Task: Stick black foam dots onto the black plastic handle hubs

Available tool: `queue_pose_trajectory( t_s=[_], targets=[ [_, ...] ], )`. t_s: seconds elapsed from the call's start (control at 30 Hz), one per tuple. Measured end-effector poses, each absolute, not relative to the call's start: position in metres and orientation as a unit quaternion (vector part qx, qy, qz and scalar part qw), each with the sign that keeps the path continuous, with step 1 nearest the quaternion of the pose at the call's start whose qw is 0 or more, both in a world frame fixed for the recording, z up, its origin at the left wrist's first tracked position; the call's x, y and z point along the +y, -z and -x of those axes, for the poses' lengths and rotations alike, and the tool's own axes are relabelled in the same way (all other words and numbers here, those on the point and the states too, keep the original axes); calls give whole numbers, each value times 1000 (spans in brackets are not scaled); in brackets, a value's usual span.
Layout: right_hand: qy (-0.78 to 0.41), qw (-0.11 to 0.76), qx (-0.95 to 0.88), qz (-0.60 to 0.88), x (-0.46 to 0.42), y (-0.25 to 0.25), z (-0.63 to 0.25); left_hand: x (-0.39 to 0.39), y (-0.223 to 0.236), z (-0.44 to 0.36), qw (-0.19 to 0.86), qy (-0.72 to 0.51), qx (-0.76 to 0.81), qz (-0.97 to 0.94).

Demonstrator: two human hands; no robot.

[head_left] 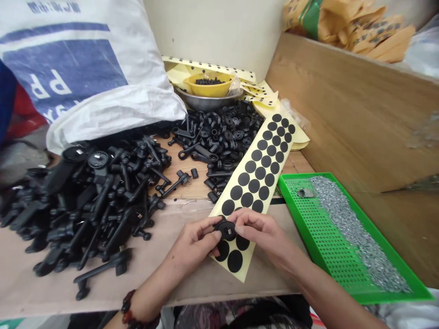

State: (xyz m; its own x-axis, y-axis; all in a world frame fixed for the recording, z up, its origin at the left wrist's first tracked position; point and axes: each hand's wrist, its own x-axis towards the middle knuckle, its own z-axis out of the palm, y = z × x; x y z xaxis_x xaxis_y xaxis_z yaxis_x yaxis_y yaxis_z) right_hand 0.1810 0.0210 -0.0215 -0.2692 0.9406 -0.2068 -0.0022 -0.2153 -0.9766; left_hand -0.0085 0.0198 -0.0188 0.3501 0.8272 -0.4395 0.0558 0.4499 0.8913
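Between both hands is a black round plastic part with a small metal piece at its centre. My left hand grips its left edge between thumb and fingers. At its right edge, the thumb and fingers of my right hand are pinched together; whether they also hold a sticker cannot be seen. Under the hands, a pale yellow sheet with rows of black round stickers slants away towards the back. Part of the sheet is covered by my fingers.
Left lies a heap of black plastic arms, with loose black parts behind. A green tray of small metal pieces stands right, beside a wooden board. A yellow bowl sits in a metal basin near a white sack.
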Motion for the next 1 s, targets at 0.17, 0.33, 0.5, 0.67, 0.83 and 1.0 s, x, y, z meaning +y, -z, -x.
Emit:
queue_pose_trajectory(
  t_s=[0.17, 0.33, 0.5, 0.67, 0.83, 1.0],
  targets=[
    [-611, 380, -516, 465, 22, 21, -180, 19, 23, 6, 675, -300, 490, -463],
    [-591, 374, -539, 469, 22, 23, -178, 13, 25, 5, 627, -321, 506, -498],
    [-587, 365, -551, 467, 22, 24, -175, 6, 33, 5, 548, -343, 546, -533],
    [-575, 384, -549, 470, 22, 20, -172, 5, 42, 6, 521, -359, 552, -543],
    [-619, 398, -502, 455, 15, 16, -175, 2, 35, 6, 512, -386, 548, -538],
    [-708, 423, -377, 422, 7, 17, -174, -3, 29, 4, 518, -423, 543, -508]
  ],
)
